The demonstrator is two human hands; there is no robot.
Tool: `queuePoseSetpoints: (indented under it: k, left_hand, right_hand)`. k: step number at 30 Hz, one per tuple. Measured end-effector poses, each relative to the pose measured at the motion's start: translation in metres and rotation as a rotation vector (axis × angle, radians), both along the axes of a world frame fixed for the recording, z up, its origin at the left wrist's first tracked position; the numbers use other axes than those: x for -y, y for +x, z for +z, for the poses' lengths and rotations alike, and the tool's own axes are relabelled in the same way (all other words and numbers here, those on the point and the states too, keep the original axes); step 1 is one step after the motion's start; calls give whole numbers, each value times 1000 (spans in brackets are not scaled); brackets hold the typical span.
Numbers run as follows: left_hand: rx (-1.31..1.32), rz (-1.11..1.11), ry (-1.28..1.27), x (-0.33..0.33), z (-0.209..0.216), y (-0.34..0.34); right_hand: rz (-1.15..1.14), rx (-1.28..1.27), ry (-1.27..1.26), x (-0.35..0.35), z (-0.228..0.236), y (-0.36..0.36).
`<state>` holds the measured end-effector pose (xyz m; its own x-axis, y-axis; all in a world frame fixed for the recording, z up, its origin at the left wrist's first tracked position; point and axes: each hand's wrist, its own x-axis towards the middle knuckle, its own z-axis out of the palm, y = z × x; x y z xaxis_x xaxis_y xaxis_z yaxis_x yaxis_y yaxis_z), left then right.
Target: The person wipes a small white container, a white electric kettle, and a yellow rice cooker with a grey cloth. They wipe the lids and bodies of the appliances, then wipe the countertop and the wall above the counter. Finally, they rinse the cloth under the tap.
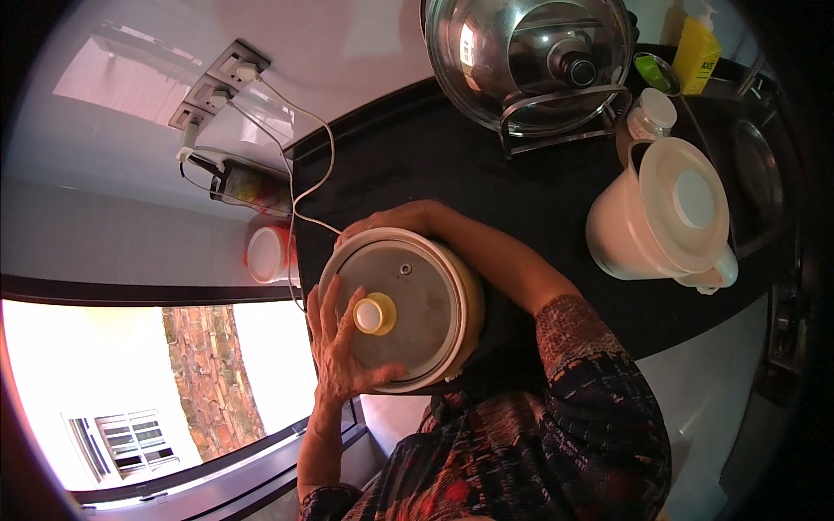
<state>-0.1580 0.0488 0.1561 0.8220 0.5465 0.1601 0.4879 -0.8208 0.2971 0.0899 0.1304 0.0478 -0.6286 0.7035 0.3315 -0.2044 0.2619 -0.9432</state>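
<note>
A round cream-coloured electric cooker (472,313) stands at the near left of the dark counter. On top lies its grey see-through lid (417,304), with a small steam hole and a cream and yellow knob (373,314). My left hand (340,352) rests on the lid's left side, fingers spread beside the knob and not closed round it. Around the cooker's far side reaches my right arm. The right hand (378,220) lies against the back rim, near where a white cord (326,226) meets the cooker; its fingertips are mostly hidden behind the cooker.
White plugs sit in wall sockets (214,87) at the far left. A red-and-white tub (268,254) stands left of the cooker, by the window. A large pan lid (486,69) leans in a metal rack. To the right are a lidded pitcher (621,226), a jar (651,115) and the sink (756,165).
</note>
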Motion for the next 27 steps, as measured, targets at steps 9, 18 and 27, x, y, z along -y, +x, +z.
queuePoseSetpoints:
  k: [9,18,27]
  left_hand:
    - [19,15,-29,-2,-4,-2]
    - [19,50,-8,3,-4,-1]
    - [12,49,9,6,-5,-3]
  right_hand:
    - [-164,132,-406,6,-32,-1]
    - [-787,139,-527,125,-20,20]
    - [-1176,-182,-622,261,-25,-50]
